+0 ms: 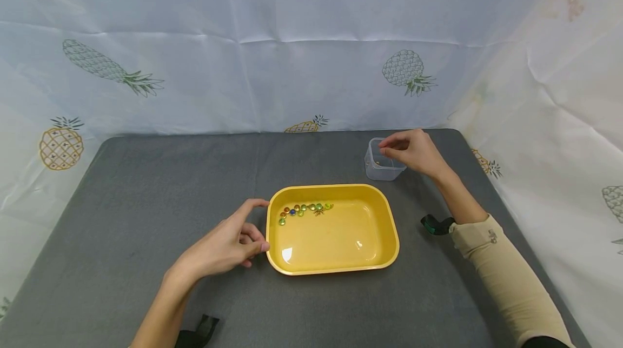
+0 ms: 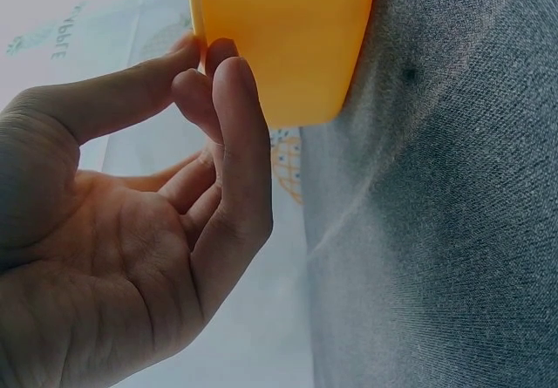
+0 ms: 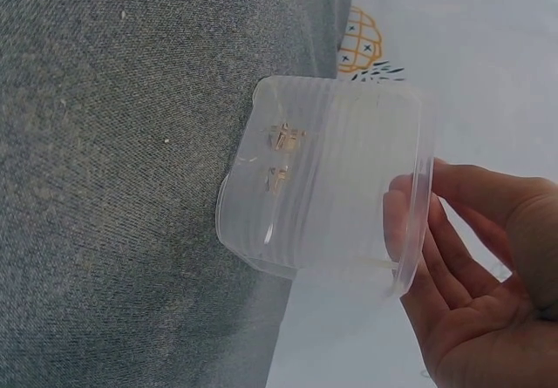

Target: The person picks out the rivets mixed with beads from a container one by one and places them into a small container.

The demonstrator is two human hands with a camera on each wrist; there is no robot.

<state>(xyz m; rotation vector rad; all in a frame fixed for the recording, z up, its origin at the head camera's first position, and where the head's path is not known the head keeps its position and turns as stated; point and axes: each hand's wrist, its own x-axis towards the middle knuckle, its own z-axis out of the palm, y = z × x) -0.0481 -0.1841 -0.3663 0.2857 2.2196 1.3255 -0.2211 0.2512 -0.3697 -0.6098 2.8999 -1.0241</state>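
A yellow tray [image 1: 316, 251] holds a line of several glass marbles [image 1: 297, 208] along its far left side. Beside them lie a small gold spider-like charm [image 1: 318, 212] and a yellow-green curved piece [image 1: 329, 206]. My left hand [image 1: 221, 242] holds the tray's left rim, thumb and forefinger spread along it, the other fingers bent against the outer wall. At the back right, my right hand [image 1: 413, 149] has its fingertips at the mouth of a clear plastic container [image 1: 382, 173]. Small gold-coloured pieces [image 3: 283, 137] lie at the container's bottom. Whether the fingertips pinch anything is not visible.
The grey cloth-covered table [image 1: 160, 191] runs back to a white curtain [image 1: 311, 2] printed with pineapples, which also hangs along the right side. Dark straps sit at both wrists.
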